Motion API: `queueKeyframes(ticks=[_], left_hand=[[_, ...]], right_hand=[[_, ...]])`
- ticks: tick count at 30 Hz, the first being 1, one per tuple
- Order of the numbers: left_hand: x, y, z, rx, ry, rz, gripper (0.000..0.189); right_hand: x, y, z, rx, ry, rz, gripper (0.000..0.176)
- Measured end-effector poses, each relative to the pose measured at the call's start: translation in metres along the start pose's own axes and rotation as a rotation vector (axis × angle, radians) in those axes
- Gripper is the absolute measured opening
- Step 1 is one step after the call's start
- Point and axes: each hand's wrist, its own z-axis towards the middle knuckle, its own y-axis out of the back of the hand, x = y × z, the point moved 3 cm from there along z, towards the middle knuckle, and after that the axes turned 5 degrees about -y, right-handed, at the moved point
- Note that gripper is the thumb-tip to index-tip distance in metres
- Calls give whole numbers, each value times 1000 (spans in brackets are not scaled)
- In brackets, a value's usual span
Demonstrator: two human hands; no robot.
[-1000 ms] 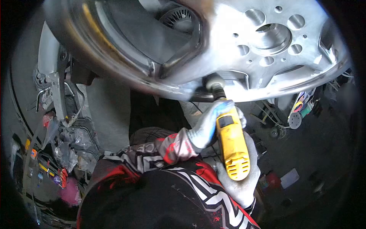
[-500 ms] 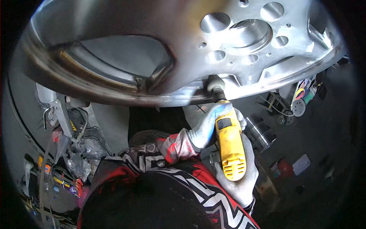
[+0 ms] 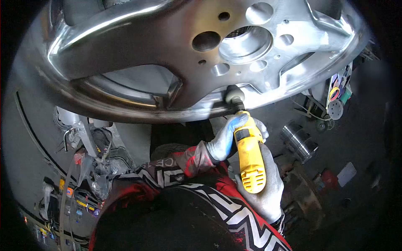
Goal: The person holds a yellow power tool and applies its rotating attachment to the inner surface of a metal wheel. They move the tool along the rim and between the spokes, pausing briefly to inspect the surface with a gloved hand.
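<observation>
A yellow die grinder (image 3: 249,154) points up and away from me, its rounded dark-and-pale bit (image 3: 235,95) in a lower spoke opening of a bare metal wheel rim (image 3: 138,52). Whether the bit presses on the metal is hard to tell. My left hand (image 3: 226,140), in a grey-and-blue glove, wraps round the neck of the tool close to the bit. Lower down, my gloved right hand (image 3: 272,184) holds the body from beneath and the right side. Parts of its fingers are hidden behind the tool.
At the right stand a shiny metal cylinder (image 3: 299,141) and a grey perforated sanding disc (image 3: 335,109) among other tools. Plastic bags (image 3: 100,184) and assorted gear lie at the left. A pale sheet (image 3: 346,174) rests at the lower right.
My view has shifted, and the rim's hub now appears lower and further left. The bit remains at the same spoke opening, and both hands keep their hold on the grinder.
</observation>
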Motion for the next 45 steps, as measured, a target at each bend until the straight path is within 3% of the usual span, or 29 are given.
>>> queueKeyframes(ticks=[7, 11, 14, 17, 23, 25, 28, 32, 38, 41, 45], left_hand=[[-13, 16, -28, -10, -128, 107, 71], [-2, 11, -8, 53, -124, 141, 74], [4, 3, 3, 20, -4, 54, 75], [2, 18, -9, 58, -76, 96, 77], [-12, 37, -39, 17, -173, 104, 77], [-13, 24, -31, 62, -211, 149, 74], [5, 14, -9, 21, -105, 23, 71], [18, 0, 23, 107, -52, -45, 68], [20, 4, 19, 150, -50, -134, 69], [12, 19, -2, 78, -85, -87, 67], [-17, 22, -35, 39, -189, 121, 72]], right_hand=[[-9, -11, -1, 84, 139, 30, 77], [-13, -7, 0, -7, 112, 39, 81], [-11, -6, -3, -45, 69, 15, 82], [-9, -8, -3, 9, 56, 12, 81], [-2, -16, -1, 122, 283, -16, 80], [-5, -14, 0, 100, 244, 2, 79], [-5, -2, 2, 70, 29, 22, 80], [-13, 8, -2, -23, -17, 1, 82], [-7, 3, -3, -19, 44, -138, 85], [-1, -4, 0, 61, 71, -196, 85], [-1, -11, 2, 54, 352, -161, 83]])
